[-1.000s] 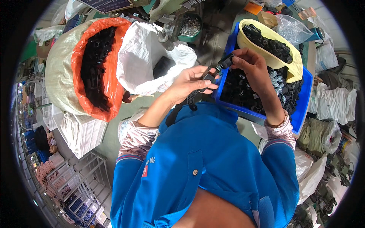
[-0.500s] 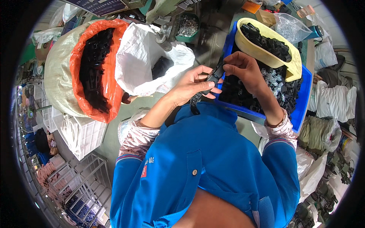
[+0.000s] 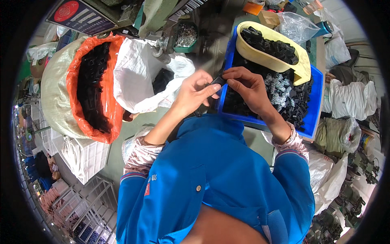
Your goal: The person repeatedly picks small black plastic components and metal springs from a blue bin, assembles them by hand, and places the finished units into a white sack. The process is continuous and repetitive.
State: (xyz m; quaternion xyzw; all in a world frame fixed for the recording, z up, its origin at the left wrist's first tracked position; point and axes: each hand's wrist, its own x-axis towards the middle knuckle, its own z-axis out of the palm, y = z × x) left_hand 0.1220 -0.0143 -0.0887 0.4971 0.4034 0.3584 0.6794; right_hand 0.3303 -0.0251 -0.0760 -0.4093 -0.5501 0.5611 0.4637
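A small, elongated black plastic part (image 3: 218,81) is between my hands in front of me. My left hand (image 3: 191,92) is closed around it, thumb on top. At its far end, my right hand (image 3: 248,89) pinches with thumb and forefinger; whether a smaller piece is in that pinch is hidden. Something dark, perhaps more black parts, hangs below my left hand. Just beyond my right hand is a blue tray (image 3: 318,99) with loose black parts (image 3: 302,106) and a heap of metal coil springs (image 3: 279,90). A yellow scoop-shaped bin (image 3: 301,73) of black pieces rests across the tray.
To the left stand a woven sack with an orange liner (image 3: 117,116), full of black parts, and an open white sack (image 3: 132,77). Behind them is a metal machine post (image 3: 161,55). A green container (image 3: 185,49) of small metal pieces sits at the back.
Both hands have moved slightly toward the middle of my body and closer together around the part. The surroundings have shifted left in the view as my head turned.
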